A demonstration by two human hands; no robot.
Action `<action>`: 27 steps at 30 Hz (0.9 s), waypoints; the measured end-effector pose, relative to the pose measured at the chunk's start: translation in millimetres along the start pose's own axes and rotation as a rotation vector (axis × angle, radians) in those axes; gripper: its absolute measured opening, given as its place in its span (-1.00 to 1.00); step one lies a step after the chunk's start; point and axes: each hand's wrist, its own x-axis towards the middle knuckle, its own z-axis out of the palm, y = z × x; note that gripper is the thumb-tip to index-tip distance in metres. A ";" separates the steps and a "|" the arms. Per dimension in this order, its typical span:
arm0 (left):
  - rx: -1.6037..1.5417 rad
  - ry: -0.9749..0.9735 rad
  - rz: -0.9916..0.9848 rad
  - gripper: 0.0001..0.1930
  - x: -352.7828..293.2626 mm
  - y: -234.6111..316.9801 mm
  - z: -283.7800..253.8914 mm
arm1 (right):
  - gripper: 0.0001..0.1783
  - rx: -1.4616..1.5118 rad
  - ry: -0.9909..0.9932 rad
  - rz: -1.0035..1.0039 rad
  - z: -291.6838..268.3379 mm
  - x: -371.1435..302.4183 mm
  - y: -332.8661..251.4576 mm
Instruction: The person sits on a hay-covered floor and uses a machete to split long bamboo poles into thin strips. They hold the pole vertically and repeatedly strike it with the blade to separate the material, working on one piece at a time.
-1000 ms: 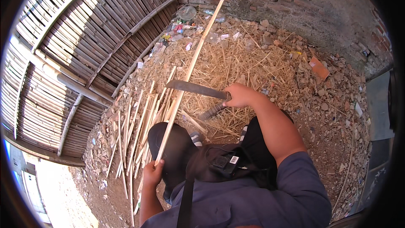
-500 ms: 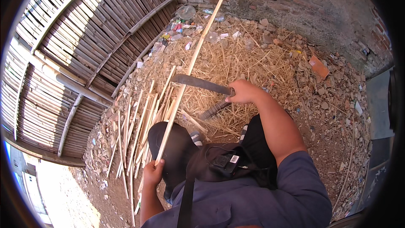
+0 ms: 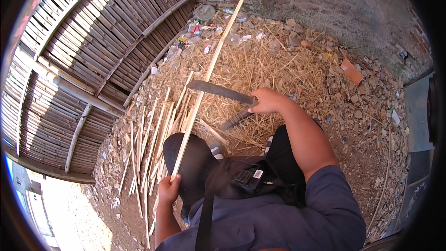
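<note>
My left hand is closed round the near end of a long pale bamboo strip. The strip slants up and away past my left knee toward the brick wall. My right hand grips a machete by its handle, which the fingers mostly hide. Its dark, broad blade points left and lies across the strip, seemingly touching it about midway. Below the blade, a dark, ridged rod-like piece lies on the shavings between my feet.
Several cut bamboo strips lie on the ground left of my knee. Ahead spreads a heap of straw-coloured shavings, with rubble and litter around it. A bamboo-slat fence stands left, a brick wall at the back.
The machete and the strip keep almost the same place, with only a very slight shift of the blade to the left. Both hands hold as before.
</note>
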 end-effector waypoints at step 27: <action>-0.006 -0.032 0.023 -0.52 4.2 -11.5 -0.8 | -0.56 -0.001 0.043 -0.011 2.7 -0.3 -2.0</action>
